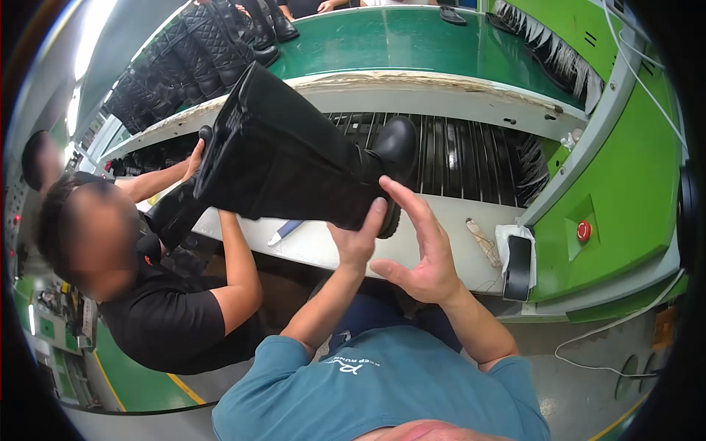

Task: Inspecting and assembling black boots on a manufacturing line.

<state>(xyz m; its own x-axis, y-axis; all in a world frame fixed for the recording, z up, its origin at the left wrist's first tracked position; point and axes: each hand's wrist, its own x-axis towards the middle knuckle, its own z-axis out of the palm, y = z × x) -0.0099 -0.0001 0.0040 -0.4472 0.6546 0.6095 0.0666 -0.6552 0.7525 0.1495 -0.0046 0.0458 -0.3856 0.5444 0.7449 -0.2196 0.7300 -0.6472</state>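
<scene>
A tall black boot (287, 151) is held up on its side before me, its wide shaft opening at the left and its rounded toe at the upper right. My left hand (354, 241) grips it from below near the heel, thumb along the side, the other fingers hidden behind the leather. Just right of the sole, my right hand (425, 261) is open, thumb and fingers spread. Its fingertips are close to the boot's ankle; I cannot tell whether they touch. Under the shaft, a blue and white pen-shaped tool (285, 232) lies on the white ledge (441, 213).
At my left a co-worker (176, 316) handles another black boot (176, 213). Behind runs a slatted conveyor (456, 158) below a green belt (382, 44) with more boots (198, 51). On the right are a wrapped tool (483, 241), a black object (518, 268) and a red stop button (584, 231).
</scene>
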